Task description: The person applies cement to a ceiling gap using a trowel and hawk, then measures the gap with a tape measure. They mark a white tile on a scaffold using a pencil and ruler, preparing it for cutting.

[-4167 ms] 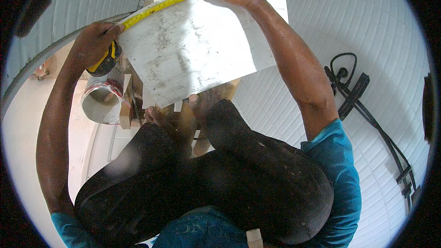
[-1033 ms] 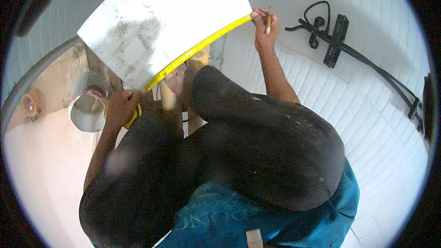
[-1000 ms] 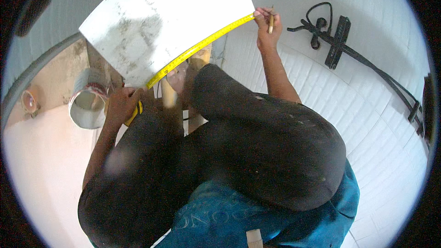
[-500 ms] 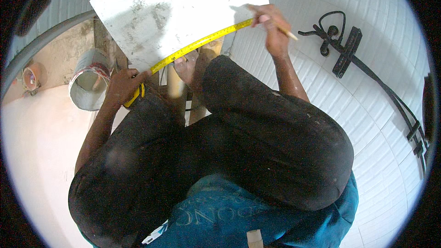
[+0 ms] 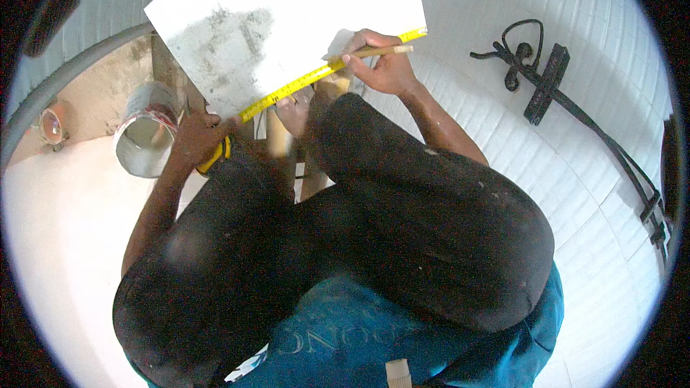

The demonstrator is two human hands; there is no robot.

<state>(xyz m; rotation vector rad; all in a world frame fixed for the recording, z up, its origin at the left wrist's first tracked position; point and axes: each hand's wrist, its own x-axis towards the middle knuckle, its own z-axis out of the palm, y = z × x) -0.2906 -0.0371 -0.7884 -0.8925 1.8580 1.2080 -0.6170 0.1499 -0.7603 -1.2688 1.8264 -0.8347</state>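
Observation:
A white tile-like panel [image 5: 302, 7] with grey smudges lies in front of me. The yellow blade of a tape measure [image 5: 295, 87] runs along its near edge, reaching the panel's right corner. My left hand [image 5: 198, 138] is closed round the tape measure's case at the panel's near left corner. Between the fingers of my right hand [image 5: 386, 65] is a pencil [image 5: 394, 50], its point turned left toward the panel just above the blade. That hand rests at the blade, right of its middle, and hides part of it.
A whitish bucket [image 5: 146, 140] stands tilted-looking at left, with a small orange pot [image 5: 53, 124] beyond it. On the ribbed white floor [image 5: 575, 165] at right lie black cables with a dark bar [image 5: 546, 85]. My bent knees and a bare foot [image 5: 295, 111] are close to the panel.
My right hand has moved left along the blade with the pencil, which has swung to point left. The blade's far end now shows at the panel's right edge.

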